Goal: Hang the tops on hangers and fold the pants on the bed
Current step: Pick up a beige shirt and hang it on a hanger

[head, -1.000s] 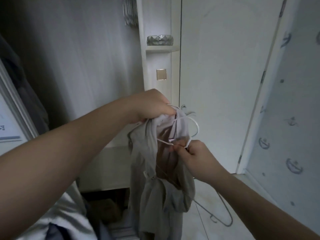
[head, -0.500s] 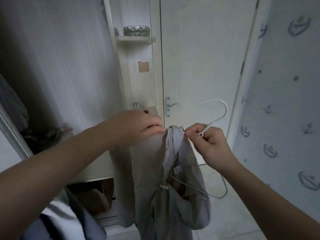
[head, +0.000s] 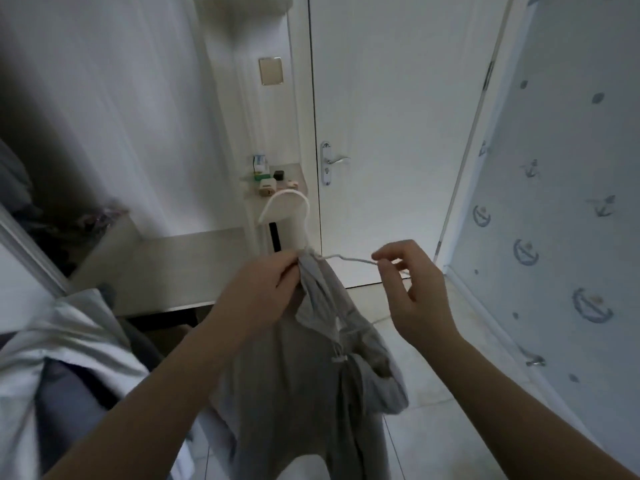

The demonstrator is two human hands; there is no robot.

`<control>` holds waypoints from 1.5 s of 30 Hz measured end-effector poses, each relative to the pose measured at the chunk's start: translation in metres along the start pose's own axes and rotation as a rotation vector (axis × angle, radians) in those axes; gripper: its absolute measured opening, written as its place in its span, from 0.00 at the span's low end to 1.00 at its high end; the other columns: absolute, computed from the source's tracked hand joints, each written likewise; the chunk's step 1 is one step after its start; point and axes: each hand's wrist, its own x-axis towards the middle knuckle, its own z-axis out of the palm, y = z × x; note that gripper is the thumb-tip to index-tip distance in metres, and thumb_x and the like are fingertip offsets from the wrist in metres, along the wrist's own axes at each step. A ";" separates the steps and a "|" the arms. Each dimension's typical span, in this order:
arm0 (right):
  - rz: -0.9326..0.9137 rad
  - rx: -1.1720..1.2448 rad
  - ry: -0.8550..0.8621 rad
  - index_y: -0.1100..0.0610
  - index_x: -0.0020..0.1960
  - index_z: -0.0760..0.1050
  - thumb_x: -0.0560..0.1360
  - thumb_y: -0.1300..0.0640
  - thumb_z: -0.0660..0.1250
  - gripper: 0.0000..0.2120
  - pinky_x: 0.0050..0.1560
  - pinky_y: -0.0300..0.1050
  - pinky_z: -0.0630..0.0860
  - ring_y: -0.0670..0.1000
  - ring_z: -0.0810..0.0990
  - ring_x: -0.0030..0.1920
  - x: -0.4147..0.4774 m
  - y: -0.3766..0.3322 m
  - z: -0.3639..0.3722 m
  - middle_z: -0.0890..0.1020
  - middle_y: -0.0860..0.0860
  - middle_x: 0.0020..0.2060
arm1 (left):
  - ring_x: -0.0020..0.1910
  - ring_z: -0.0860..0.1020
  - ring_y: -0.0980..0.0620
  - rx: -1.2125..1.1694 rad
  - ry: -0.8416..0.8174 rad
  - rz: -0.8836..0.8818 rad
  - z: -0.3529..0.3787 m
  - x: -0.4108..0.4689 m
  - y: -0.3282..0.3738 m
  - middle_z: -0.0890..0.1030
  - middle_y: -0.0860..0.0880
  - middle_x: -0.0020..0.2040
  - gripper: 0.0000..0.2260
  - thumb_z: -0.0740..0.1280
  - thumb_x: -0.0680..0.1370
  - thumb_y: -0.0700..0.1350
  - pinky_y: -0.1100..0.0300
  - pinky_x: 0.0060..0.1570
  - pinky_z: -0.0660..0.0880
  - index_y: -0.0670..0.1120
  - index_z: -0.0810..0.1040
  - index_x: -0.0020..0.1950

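The fingers (head: 289, 270) of the left hand (head: 263, 296) are curled tight on the neck of the grey top (head: 304, 382), bunching the cloth just under the hook of the white hanger (head: 346, 258); that grip seems meant to keep the collar from sliding off the wire. The right hand (head: 414, 289) pinches the bare arm of the hanger between thumb and forefinger, probably to steady it while the shoulder is drawn over; the top hangs in mid-air between the forearms, one side draped and the other slumped in a fold, so the hanging looks half done. Beyond are a closed door (head: 381, 116) with its handle (head: 337, 160), a small shelf (head: 296, 176) of oddments and a pale table (head: 166, 268); more clothes (head: 52, 341) lie at the lower left; nothing stands between the hands and the hanger.
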 end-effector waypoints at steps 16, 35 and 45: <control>0.244 0.205 -0.668 0.41 0.37 0.69 0.80 0.46 0.62 0.12 0.35 0.34 0.68 0.42 0.73 0.33 -0.101 0.029 0.053 0.75 0.40 0.32 | 0.38 0.77 0.59 -0.200 0.262 -0.270 0.019 -0.050 -0.021 0.81 0.51 0.38 0.10 0.62 0.83 0.39 0.60 0.41 0.72 0.41 0.80 0.44; 0.145 -0.523 -0.869 0.42 0.57 0.73 0.78 0.61 0.53 0.19 0.73 0.60 0.47 0.43 0.73 0.55 -0.068 0.112 0.016 0.74 0.36 0.46 | 0.46 0.83 0.45 -0.124 -0.239 -0.365 0.013 -0.092 -0.083 0.86 0.49 0.43 0.11 0.64 0.83 0.45 0.43 0.53 0.78 0.48 0.86 0.50; -0.010 0.026 -0.714 0.56 0.53 0.80 0.79 0.63 0.63 0.08 0.61 0.45 0.71 0.49 0.76 0.58 -0.043 0.014 0.041 0.78 0.49 0.55 | 0.41 0.79 0.65 -0.174 -0.238 -0.146 0.055 -0.072 -0.033 0.81 0.61 0.38 0.11 0.63 0.83 0.44 0.71 0.41 0.72 0.48 0.85 0.54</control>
